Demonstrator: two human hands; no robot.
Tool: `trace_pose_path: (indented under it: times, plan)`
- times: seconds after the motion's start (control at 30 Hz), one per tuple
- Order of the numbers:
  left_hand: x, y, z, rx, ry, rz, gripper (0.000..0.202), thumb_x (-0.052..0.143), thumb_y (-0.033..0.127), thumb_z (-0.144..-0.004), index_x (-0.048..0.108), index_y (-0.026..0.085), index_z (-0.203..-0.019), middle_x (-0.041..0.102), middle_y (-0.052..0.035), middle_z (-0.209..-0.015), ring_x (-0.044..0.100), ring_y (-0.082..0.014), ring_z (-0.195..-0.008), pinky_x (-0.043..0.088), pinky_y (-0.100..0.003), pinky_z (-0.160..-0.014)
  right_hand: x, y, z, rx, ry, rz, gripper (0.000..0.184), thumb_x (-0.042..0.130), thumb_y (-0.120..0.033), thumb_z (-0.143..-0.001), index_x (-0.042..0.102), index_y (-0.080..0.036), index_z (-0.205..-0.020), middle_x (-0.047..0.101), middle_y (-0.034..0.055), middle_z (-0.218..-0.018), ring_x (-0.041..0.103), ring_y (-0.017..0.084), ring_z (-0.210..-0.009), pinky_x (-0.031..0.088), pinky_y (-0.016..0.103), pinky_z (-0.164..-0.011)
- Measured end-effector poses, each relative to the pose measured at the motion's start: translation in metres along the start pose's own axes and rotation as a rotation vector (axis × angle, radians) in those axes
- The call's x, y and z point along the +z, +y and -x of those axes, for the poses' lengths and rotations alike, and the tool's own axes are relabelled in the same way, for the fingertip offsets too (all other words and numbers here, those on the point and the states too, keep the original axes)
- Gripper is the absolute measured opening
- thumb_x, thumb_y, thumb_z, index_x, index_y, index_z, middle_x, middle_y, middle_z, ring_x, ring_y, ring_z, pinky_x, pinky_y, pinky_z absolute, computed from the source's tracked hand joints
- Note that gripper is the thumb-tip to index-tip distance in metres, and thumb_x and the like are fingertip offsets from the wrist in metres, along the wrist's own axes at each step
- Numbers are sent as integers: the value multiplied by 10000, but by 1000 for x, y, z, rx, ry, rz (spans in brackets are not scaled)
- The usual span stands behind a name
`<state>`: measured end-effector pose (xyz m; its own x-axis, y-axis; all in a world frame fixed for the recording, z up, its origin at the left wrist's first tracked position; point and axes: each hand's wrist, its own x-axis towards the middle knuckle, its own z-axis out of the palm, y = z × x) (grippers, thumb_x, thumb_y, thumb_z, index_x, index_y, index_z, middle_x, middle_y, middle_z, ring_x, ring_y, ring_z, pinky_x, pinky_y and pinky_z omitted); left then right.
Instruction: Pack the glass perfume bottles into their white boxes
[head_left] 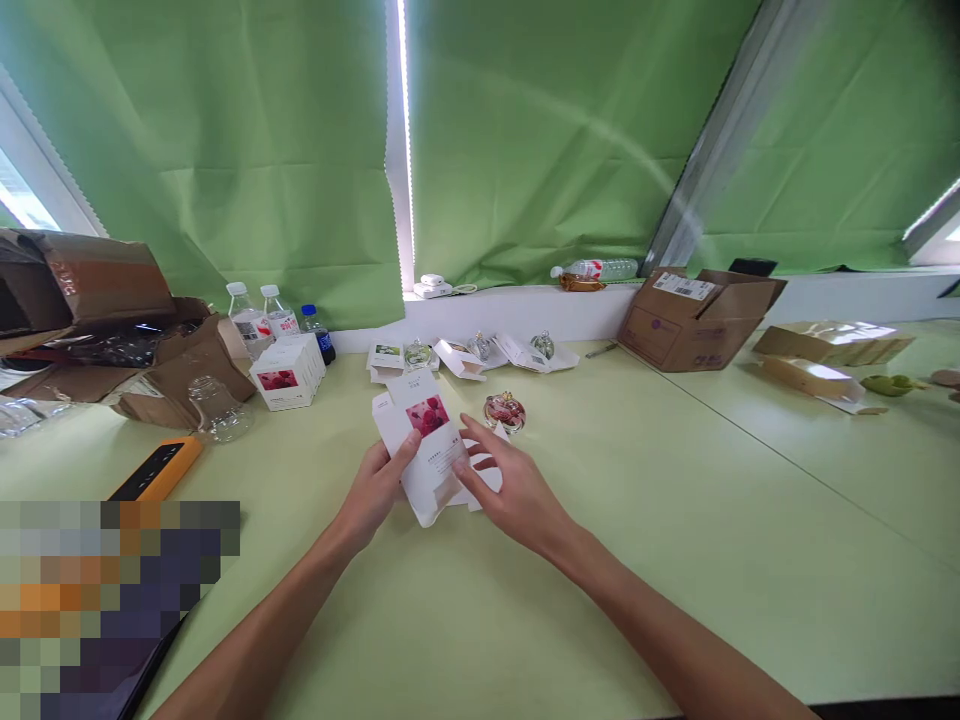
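Reaching up from bottom edge to frame centre: left hand (373,492), grip clamped on left edge of white carton (426,438) just above bench (637,520); right hand (511,492), grip apart, fingertips on its right flap. Just beyond, red glass bauble (504,410).

A packing workroom (cartons (694,318), product boxes (289,372) on tables (600,480)).
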<state>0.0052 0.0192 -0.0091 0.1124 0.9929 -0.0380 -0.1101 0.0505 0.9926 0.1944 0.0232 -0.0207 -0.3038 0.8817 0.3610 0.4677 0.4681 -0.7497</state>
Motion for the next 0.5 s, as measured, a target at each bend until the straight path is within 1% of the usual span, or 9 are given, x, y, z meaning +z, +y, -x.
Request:
trace_pose_path:
  times: [0.07,0.1,0.2,0.3,0.37,0.5]
  plan:
    - [0,-1,0,23,-5,69,488,540,535,-843,599,205,-1197,648,-83,-1198,604,-264,-1057,501,-310,-763,1,-2,2,-111,-30,96,562,505,-411,-897,369,-260,-1421,470,65,-1408,494,260,-1222,485,432,-963]
    - [0,-1,0,29,-16,97,493,529,535,-850,579,215,-1222,627,-78,-1234,588,-263,-1089,501,-316,-790,2,-3,3,-143,-46,132,570,505,-423,-896,368,-256,-1423,433,61,-1440,444,260,-1277,462,433,-998]
    - [0,-2,1,27,-41,108,504,530,528,-852,557,209,-1242,611,-87,-1257,580,-275,-1107,504,-328,-800,2,-5,4,-155,-92,209,638,498,-479,-891,314,-240,-1454,360,76,-1488,366,258,-1345,429,435,-1042]
    - [0,-5,1,40,-39,74,488,598,475,-826,564,191,-1222,628,-101,-1228,606,-278,-1061,507,-331,-790,2,-6,4,-151,-119,273,703,493,-529,-880,262,-233,-1474,328,91,-1502,353,268,-1355,417,452,-1052]
    - [0,-7,0,62,-41,49,475,639,437,-807,575,188,-1208,640,-100,-1207,620,-272,-1029,509,-323,-778,3,-5,3,-159,-122,307,729,496,-546,-871,243,-236,-1480,324,90,-1505,370,279,-1345,417,462,-1050]
    - [0,-9,-1,96,-56,-14,419,641,423,-806,629,166,-1136,678,-95,-1127,631,-264,-986,508,-308,-755,6,-3,4,-158,-97,331,685,482,-506,-890,244,-249,-1480,328,82,-1503,392,277,-1332,428,454,-1041]
